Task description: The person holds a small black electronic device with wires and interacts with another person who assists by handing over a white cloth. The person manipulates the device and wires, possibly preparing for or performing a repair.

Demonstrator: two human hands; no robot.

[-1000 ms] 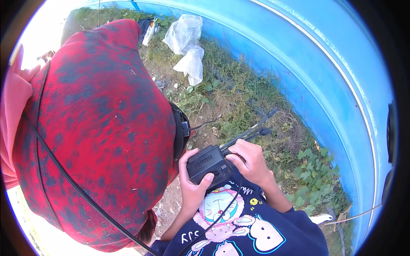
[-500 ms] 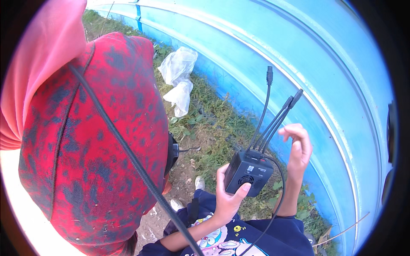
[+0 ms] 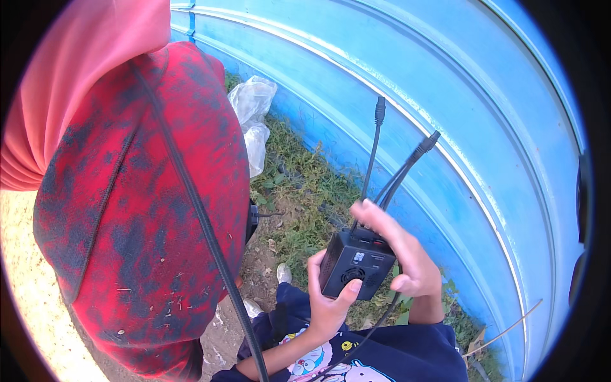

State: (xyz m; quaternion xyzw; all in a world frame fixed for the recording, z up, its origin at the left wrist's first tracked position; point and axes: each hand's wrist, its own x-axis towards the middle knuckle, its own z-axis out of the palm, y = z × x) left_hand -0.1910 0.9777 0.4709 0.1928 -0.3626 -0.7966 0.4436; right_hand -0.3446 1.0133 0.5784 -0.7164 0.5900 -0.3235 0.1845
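A black box-shaped device with a round fan grille is in my left hand. My left thumb presses on its front face and the fingers wrap its left side. Several short black cables with plug ends rise from its top. My right hand is at the device's upper right corner. Its fingers reach over the top beside the cable bases, and the thumb stands apart. Whether those fingers touch the cables cannot be made out. A longer black cord runs down from the device's right side across my dark printed shirt.
Close on my left is a person in a red and dark mottled top, with a black strap across it. A blue ribbed wall curves along the right. Weeds and a clear plastic bag lie at its foot.
My right hand has come down and left, from beside the cables to the device's top corner. My left hand and the device have shifted slightly left in view.
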